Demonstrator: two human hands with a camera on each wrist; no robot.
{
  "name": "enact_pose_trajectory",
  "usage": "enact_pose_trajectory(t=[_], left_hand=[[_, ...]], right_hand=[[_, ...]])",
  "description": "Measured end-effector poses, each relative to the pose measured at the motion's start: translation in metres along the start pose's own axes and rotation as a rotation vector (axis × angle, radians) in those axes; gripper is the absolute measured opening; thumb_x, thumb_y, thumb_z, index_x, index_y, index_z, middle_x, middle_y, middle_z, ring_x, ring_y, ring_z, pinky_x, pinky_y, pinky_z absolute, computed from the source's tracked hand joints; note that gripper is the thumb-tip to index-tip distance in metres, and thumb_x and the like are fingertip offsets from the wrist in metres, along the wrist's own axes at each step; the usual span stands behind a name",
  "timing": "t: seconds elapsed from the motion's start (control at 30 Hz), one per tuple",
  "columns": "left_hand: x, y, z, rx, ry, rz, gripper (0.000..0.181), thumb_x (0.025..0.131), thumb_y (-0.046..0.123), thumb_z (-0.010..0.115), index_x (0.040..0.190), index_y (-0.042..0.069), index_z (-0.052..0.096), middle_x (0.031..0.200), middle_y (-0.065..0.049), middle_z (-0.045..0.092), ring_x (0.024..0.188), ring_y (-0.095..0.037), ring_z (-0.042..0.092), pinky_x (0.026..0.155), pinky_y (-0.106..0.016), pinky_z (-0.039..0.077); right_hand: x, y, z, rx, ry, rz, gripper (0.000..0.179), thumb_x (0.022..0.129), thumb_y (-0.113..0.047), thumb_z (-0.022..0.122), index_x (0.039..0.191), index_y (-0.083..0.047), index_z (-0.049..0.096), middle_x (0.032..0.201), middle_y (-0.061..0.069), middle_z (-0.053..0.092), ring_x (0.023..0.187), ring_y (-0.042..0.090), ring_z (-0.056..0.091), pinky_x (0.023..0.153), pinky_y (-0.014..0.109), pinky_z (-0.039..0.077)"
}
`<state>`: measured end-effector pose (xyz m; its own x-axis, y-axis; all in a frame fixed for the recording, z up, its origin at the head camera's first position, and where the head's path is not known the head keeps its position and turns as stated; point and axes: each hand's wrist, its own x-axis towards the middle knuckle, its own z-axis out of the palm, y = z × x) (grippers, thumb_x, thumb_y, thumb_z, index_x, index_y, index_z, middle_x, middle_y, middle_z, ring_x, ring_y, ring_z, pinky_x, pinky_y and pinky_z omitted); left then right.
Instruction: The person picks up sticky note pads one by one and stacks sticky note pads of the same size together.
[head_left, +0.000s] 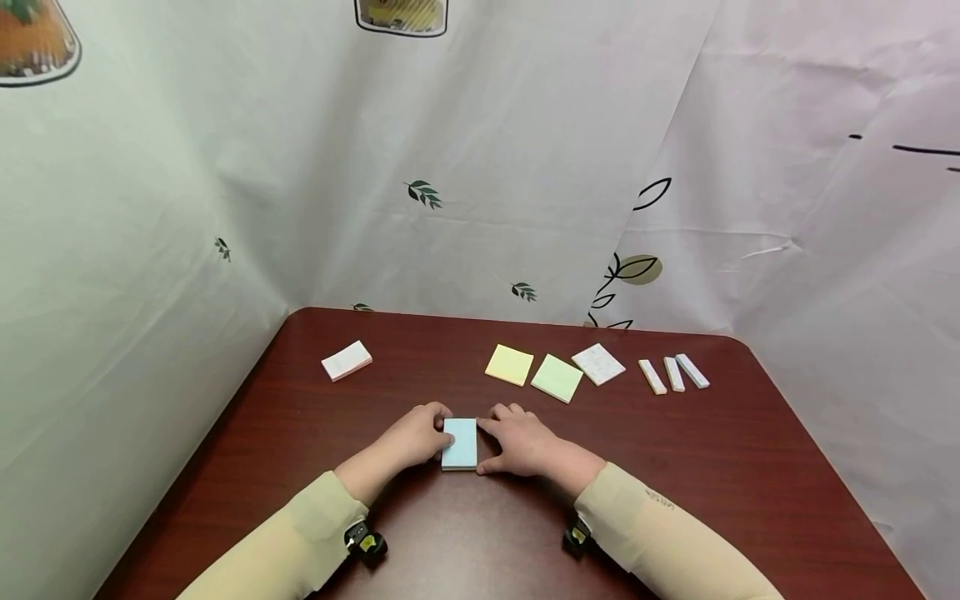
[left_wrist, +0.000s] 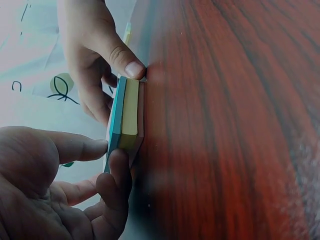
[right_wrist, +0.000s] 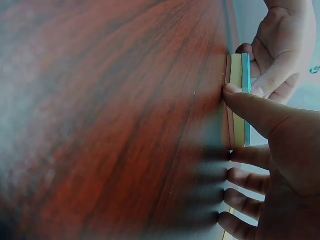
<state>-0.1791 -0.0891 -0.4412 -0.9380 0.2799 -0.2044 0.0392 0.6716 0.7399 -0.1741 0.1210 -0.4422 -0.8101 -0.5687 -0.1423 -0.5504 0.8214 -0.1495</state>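
Observation:
A small stack of sticky note pads lies on the table, with a blue pad (head_left: 462, 440) on top. Under it the left wrist view shows a yellow pad (left_wrist: 130, 107) and a thin pinkish pad (left_wrist: 141, 107). My left hand (head_left: 420, 435) grips the stack's left side, thumb over the top and fingers along the edge. On the right side, my right hand (head_left: 525, 444) holds the stack between thumb and forefinger, the thumb (right_wrist: 245, 102) at the near corner. Its other fingers spread beyond the far corner, tips down at the table.
Behind the hands lie a yellow pad (head_left: 510, 365), a pale green pad (head_left: 557, 377) and a white patterned pad (head_left: 598, 364). Three narrow white strips (head_left: 674, 374) lie at the right. A white block-like pad (head_left: 347, 361) is at back left. Patterned cloth (head_left: 480, 208) hangs around the table.

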Motion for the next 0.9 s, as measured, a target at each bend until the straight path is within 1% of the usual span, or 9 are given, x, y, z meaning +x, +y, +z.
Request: enact_pose_trajectory(t=[0.2, 0.3, 0.47, 0.6, 0.8, 0.9], left_hand=[[-0.0001, -0.0014, 0.0011, -0.006, 0.001, 0.008, 0.031, 0.085, 0.006, 0.069, 0.114, -0.002, 0.061, 0.092, -0.008, 0.053, 0.06, -0.016, 0.058, 0.054, -0.028, 0.046], [0.0009, -0.0016, 0.0018, -0.012, 0.0, 0.008, 0.03, 0.085, 0.006, 0.069, 0.113, -0.001, 0.061, 0.091, -0.008, 0.053, 0.058, -0.016, 0.058, 0.054, -0.028, 0.045], [0.0018, -0.0032, 0.0025, -0.015, 0.002, 0.013, 0.031, 0.084, 0.006, 0.069, 0.113, -0.001, 0.061, 0.091, -0.007, 0.054, 0.058, -0.015, 0.058, 0.053, -0.028, 0.045], [0.0014, -0.0035, 0.0021, -0.018, 0.0, 0.008, 0.032, 0.083, 0.006, 0.067, 0.114, -0.001, 0.061, 0.091, -0.007, 0.054, 0.057, -0.016, 0.056, 0.052, -0.028, 0.045], [-0.0008, -0.0022, 0.0006, -0.018, 0.001, -0.007, 0.033, 0.084, 0.007, 0.067, 0.115, -0.001, 0.061, 0.093, -0.008, 0.055, 0.058, -0.017, 0.055, 0.052, -0.029, 0.045], [-0.0018, -0.0011, 0.0001, -0.027, 0.003, -0.006, 0.033, 0.084, 0.007, 0.067, 0.116, -0.001, 0.061, 0.093, -0.008, 0.055, 0.059, -0.018, 0.055, 0.053, -0.029, 0.045]], right_hand=[[-0.0002, -0.0014, -0.0009, 0.008, -0.004, 0.008, 0.076, 0.084, -0.057, 0.072, 0.143, -0.013, 0.054, 0.13, 0.007, 0.052, 0.117, 0.026, 0.047, 0.097, 0.042, 0.042], [-0.0004, -0.0014, -0.0018, 0.02, -0.008, 0.011, 0.079, 0.084, -0.057, 0.073, 0.145, -0.012, 0.052, 0.132, 0.007, 0.052, 0.119, 0.027, 0.048, 0.098, 0.043, 0.042], [-0.0004, 0.0008, -0.0011, 0.044, -0.006, 0.004, 0.086, 0.082, -0.057, 0.073, 0.151, -0.014, 0.043, 0.136, 0.007, 0.051, 0.124, 0.028, 0.047, 0.101, 0.045, 0.041], [0.0001, 0.0027, 0.0001, 0.067, 0.006, -0.012, 0.092, 0.08, -0.06, 0.073, 0.154, -0.018, 0.038, 0.138, 0.006, 0.051, 0.125, 0.027, 0.047, 0.102, 0.046, 0.04], [-0.0004, 0.0038, 0.0009, 0.082, 0.027, -0.03, 0.086, 0.081, -0.064, 0.07, 0.151, -0.023, 0.043, 0.129, 0.005, 0.054, 0.118, 0.025, 0.049, 0.098, 0.044, 0.041], [-0.0007, 0.0036, 0.0003, 0.075, 0.029, -0.034, 0.083, 0.082, -0.065, 0.068, 0.15, -0.023, 0.044, 0.128, 0.005, 0.054, 0.117, 0.025, 0.049, 0.098, 0.044, 0.041]])
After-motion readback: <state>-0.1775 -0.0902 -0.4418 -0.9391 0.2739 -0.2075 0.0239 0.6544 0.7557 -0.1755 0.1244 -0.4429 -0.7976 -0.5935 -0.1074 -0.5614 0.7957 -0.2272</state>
